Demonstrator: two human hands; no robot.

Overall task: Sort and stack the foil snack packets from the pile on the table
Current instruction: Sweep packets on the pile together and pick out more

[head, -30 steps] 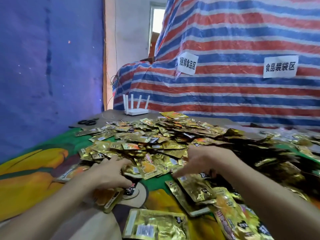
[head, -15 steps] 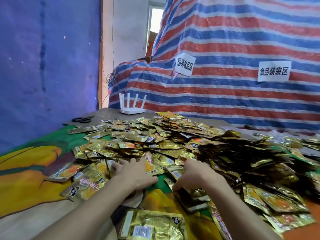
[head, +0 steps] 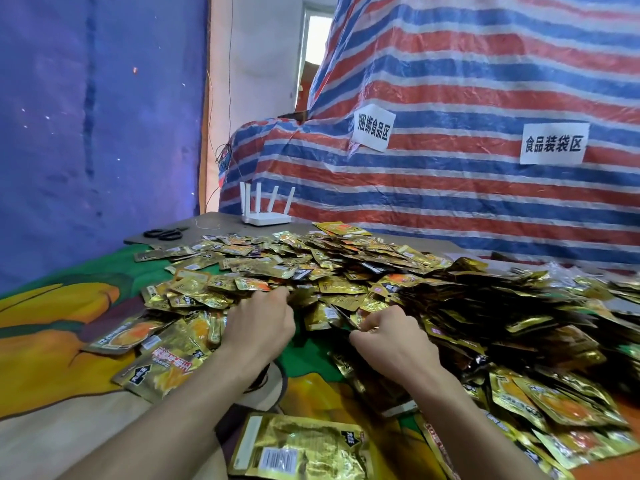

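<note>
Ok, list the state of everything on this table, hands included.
pile: loose, unsorted
left hand: fingers dug into pile, grip hidden
right hand: pinching a packet
near packet: flat, barcode up
scissors: lying flat
router: antennas upright

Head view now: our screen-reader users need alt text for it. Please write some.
Two bare hands work the near edge of a large pile of gold foil snack packets on a colourful tablecloth: the left hand reaches in, the right hand curls its fingers on packets. Behind are a white four-antenna router, black scissors and a red-white-blue striped tarp.
</note>
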